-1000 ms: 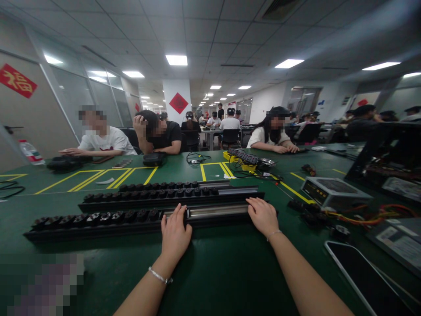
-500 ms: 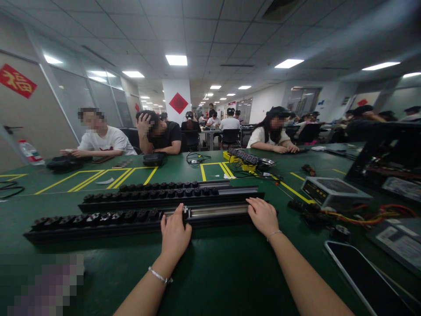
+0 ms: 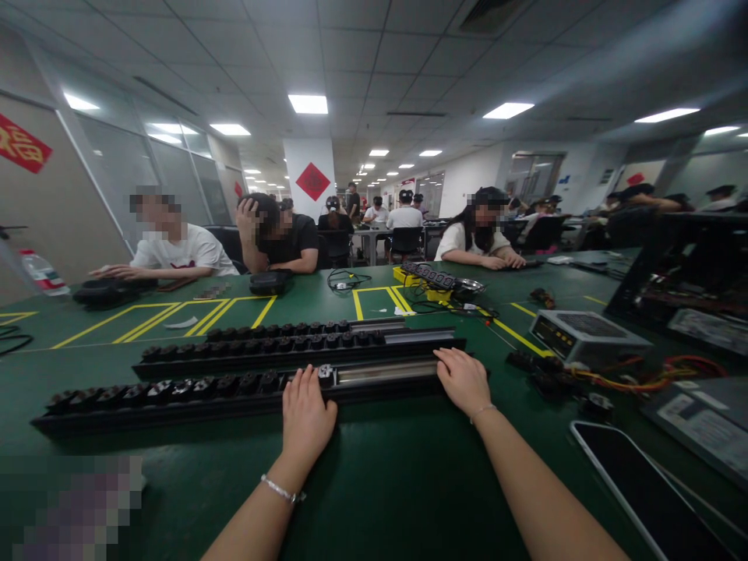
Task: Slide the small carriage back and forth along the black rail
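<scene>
Near rail [image 3: 175,393] is laid left-right; left hand [image 3: 307,413] mid-span, right hand [image 3: 464,382] at its end, both pressed flat, nothing gripped.

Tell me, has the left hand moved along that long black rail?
Yes, slightly. The left hand has slid a little leftward along the near rail, uncovering the small block where its silver stretch begins.

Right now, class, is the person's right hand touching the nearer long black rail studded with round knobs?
Touching. The head view shows the right hand resting on the long black rail's right end, fingers laid over its top.
</scene>
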`<state>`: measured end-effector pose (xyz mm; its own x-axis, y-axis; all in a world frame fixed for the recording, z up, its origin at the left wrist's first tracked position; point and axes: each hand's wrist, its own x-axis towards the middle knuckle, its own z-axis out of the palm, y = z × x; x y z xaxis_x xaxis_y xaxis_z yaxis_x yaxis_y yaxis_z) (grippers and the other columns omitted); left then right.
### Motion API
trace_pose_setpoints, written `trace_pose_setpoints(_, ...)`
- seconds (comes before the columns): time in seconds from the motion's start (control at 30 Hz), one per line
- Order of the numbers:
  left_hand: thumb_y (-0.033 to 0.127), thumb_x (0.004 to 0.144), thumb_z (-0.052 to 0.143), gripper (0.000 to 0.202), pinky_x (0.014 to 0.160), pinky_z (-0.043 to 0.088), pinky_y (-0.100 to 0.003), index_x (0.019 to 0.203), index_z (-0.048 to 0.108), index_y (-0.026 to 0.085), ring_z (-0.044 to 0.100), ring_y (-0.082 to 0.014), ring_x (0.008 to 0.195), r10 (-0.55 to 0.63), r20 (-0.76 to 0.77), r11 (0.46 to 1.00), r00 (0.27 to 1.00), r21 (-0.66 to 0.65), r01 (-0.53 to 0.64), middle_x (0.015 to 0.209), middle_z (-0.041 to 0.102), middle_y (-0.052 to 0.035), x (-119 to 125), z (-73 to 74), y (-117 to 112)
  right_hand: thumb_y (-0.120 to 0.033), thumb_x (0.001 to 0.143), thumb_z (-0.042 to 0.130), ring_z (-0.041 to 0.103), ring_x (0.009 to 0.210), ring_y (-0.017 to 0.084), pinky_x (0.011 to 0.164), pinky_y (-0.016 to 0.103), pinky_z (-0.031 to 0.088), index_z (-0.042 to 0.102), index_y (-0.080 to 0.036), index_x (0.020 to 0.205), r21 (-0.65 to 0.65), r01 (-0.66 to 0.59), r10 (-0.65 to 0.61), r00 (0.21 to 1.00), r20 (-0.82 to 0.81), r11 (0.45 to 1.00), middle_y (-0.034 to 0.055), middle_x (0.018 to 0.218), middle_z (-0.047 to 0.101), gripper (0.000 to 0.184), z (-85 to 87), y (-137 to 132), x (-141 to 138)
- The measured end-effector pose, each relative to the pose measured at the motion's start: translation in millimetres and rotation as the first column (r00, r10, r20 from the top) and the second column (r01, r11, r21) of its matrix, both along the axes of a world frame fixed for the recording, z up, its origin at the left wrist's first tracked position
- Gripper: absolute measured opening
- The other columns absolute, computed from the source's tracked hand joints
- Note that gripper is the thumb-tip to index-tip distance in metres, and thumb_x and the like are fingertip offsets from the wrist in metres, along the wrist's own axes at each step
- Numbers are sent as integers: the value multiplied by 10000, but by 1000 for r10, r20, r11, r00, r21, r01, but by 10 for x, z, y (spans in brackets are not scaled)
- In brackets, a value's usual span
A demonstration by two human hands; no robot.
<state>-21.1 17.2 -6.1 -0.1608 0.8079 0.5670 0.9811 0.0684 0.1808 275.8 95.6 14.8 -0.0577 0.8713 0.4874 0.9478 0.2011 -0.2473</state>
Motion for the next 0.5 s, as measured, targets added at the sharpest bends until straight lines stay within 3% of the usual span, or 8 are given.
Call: trace_pose_setpoints(0.5, 194, 745, 448, 502, 1079, 275, -474, 1235, 509, 106, 464, -271, 1210, -40, -35, 999, 999, -32, 39, 1337, 504, -143, 3, 63, -36, -271, 845, 381, 486, 1176, 200, 967, 392, 338, 642, -263, 1109, 7, -3, 3, 1000, 13, 1000, 16, 1201, 619, 371, -8, 9, 2)
